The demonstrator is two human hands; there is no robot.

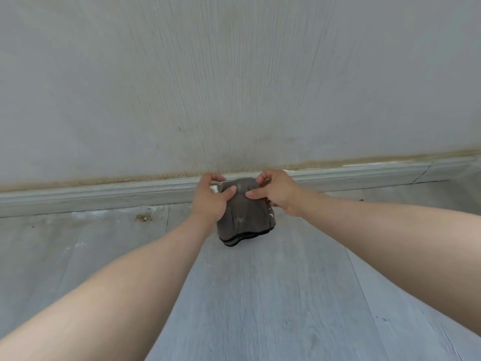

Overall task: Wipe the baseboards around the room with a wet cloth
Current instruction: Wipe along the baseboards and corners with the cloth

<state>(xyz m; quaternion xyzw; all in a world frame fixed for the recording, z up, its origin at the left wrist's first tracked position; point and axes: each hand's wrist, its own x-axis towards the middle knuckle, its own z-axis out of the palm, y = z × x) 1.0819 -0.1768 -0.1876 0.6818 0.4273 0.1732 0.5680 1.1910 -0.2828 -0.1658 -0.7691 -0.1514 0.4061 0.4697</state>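
A folded dark grey cloth [243, 217] with a black edge hangs in front of the pale grey baseboard [104, 195], which runs along the foot of the wall. My left hand [212, 198] grips the cloth's upper left part, thumb on its front. My right hand [277, 190] pinches its upper right part, thumb on the front as well. The top of the cloth sits level with the baseboard's upper edge; whether it touches the board I cannot tell. The stretch of baseboard behind the hands and cloth is hidden.
The textured grey wall [234, 87] has a yellowish stained line just above the baseboard. Grey plank floor [260, 295] spreads below, with a brown spot [143, 218] on it at the left near the board. A joint in the baseboard [420, 175] shows at the right.
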